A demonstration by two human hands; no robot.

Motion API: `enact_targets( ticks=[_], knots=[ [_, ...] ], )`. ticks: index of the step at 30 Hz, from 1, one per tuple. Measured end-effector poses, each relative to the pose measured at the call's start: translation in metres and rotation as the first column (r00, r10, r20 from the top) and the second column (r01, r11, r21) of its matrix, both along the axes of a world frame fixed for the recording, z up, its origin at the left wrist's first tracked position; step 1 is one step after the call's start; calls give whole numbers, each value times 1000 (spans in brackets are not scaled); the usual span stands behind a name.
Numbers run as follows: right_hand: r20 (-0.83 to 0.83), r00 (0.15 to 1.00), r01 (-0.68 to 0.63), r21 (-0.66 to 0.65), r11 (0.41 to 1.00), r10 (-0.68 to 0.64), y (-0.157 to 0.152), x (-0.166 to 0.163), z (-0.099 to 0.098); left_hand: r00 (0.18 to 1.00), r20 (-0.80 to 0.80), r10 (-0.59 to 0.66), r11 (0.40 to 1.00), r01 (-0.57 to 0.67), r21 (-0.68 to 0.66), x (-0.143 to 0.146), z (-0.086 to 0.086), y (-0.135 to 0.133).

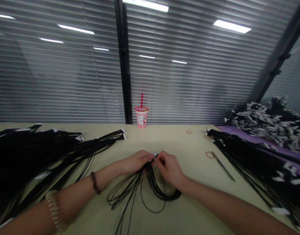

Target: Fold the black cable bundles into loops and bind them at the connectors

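Note:
My left hand [136,161] and my right hand [170,169] meet at the middle of the pale table [174,143]. Both pinch the top end of a bundle of thin black cords [150,182], where a small white tag shows between the fingertips. The cords loop down toward me and spread in loose curves on the table. My left wrist wears a dark bead bracelet, with a lighter one further up the forearm.
A big heap of black cords with white tags [30,153] lies at the left, and another heap [262,153] at the right on a purple sheet. Red rubber bands [210,154] lie right of my hands. A pink cup with a red straw [141,116] stands by the blinds.

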State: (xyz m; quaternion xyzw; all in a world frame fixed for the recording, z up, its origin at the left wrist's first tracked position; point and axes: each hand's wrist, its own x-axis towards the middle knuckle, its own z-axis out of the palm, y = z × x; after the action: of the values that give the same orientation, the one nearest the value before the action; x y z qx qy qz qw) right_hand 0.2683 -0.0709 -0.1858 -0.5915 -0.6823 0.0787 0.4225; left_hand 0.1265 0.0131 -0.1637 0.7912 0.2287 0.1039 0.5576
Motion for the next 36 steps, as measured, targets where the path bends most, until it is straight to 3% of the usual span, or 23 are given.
enact_targets(
  ticks=[6,11,14,18,21,23,25,28,30,33,36],
  knots=[
    [4,1000,-2,12,1000,2,-1,0,1,1000,4,-12,998,12,68,1,-4,0],
    [4,1000,22,-72,997,-22,0,1,0,998,45,49,996,-45,-74,3,-4,0],
    [108,994,30,18,999,-32,-9,-1,2,989,80,123,980,-109,-169,3,-5,2],
    [279,955,-181,282,942,100,-34,-7,14,976,102,191,946,-155,-286,1,-7,7],
    [466,850,-423,324,847,246,-50,-17,20,971,122,204,943,-161,-293,0,-8,9],
    [603,757,-514,313,799,251,-54,-23,16,968,128,214,942,-170,-289,0,-7,8],
    [666,715,-499,275,821,211,-52,-26,7,968,119,223,934,-177,-309,1,-5,7],
    [629,764,-315,174,933,141,-42,-23,-5,972,95,214,924,-170,-343,1,-2,5],
    [609,789,-194,110,975,89,-36,-18,-7,976,90,200,928,-159,-338,1,-1,5],
    [594,802,-136,79,988,63,-32,-13,-5,981,79,176,933,-140,-330,0,-1,7],
    [554,830,-157,138,978,55,-32,-13,-4,984,57,166,928,-137,-346,-1,-1,7]
  ],
)
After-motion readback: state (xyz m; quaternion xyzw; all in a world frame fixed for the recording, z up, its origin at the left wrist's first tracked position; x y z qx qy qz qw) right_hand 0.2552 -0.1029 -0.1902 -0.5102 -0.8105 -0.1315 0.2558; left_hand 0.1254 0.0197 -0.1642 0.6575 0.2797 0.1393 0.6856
